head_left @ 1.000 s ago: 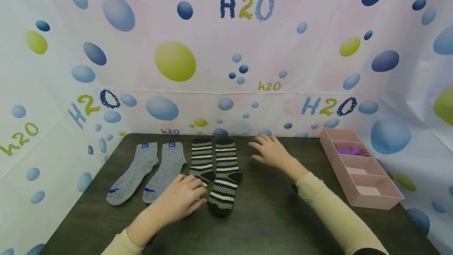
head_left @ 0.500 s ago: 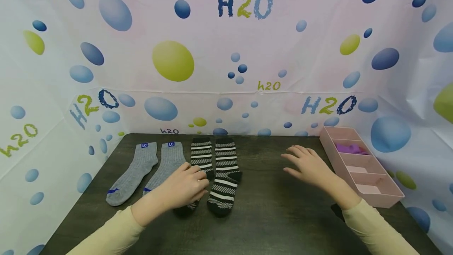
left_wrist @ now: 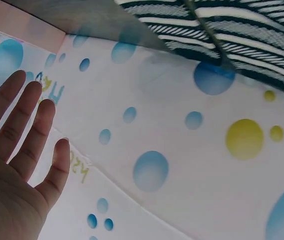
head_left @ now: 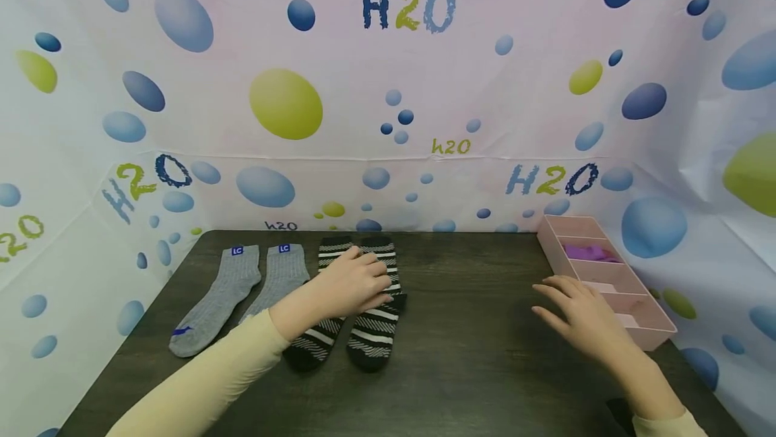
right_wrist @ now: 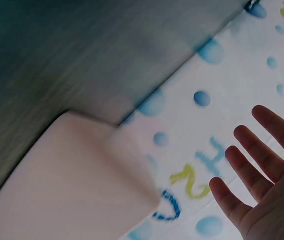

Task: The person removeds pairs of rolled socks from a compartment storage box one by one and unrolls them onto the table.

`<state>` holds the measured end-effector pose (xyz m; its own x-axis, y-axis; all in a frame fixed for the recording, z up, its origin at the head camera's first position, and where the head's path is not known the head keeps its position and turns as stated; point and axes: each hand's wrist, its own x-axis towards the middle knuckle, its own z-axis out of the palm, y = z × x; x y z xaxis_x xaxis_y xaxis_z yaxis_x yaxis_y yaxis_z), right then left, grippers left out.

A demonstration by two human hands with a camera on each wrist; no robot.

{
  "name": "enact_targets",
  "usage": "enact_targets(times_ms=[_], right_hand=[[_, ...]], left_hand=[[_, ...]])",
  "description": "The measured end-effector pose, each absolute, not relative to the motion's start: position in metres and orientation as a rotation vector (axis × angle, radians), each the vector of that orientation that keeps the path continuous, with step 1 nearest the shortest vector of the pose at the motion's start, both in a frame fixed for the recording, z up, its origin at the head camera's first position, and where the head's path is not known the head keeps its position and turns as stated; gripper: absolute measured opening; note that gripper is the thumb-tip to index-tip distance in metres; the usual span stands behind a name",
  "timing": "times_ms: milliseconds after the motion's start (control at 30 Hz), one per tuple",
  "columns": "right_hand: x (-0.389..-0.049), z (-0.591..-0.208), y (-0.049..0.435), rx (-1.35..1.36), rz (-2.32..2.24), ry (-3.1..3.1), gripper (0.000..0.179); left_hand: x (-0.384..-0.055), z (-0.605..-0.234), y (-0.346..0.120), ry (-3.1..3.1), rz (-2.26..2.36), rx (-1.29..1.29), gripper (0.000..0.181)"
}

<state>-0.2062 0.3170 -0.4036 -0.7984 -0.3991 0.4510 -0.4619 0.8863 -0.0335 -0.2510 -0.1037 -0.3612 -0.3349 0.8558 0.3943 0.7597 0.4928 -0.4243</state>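
Observation:
My left hand [head_left: 345, 282] hovers over a pair of black-and-white striped socks, hiding part of both. The left striped sock [head_left: 310, 348] and right striped sock [head_left: 372, 337] lie flat, side by side. In the left wrist view the left hand [left_wrist: 19, 160] has extended, spread fingers and holds nothing. My right hand [head_left: 582, 316] is at the left side of a pink divided box [head_left: 657, 338], partly covering it. In the right wrist view the right hand's [right_wrist: 269, 190] fingers are extended, with nothing held. Two grey socks, one outer [head_left: 215, 302] and one inner [head_left: 283, 272], lie to the left.
A purple cloth item [head_left: 589, 253] lies in one of the box's compartments. The dark table [head_left: 467, 343] has bare surface between the striped socks and the box. Behind it hangs a white backdrop [head_left: 351, 66] with printed bubbles.
My right hand has moved right, from beside the striped socks to the box. The left hand has shifted up and right across the striped socks. The left striped sock's toe now points further left.

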Motion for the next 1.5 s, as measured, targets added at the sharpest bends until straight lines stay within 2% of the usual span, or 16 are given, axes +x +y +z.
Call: enact_targets(times_ms=[433,933,1500], right_hand=[[-0.180,-0.405,0.377,0.415,0.215,-2.594,0.024],[-0.174,-0.419,0.418,0.129,0.115,-2.781,0.037],[-0.173,-0.421,0.422,0.090,0.144,-2.768,0.038]], left_hand=[[-0.279,-0.347,-0.037,-2.169,0.183,-1.360,0.029],[-0.307,-0.342,0.041,-2.427,-0.033,-1.369,0.029],[-0.331,-0.363,0.141,-2.534,-0.143,-1.375,0.031]])
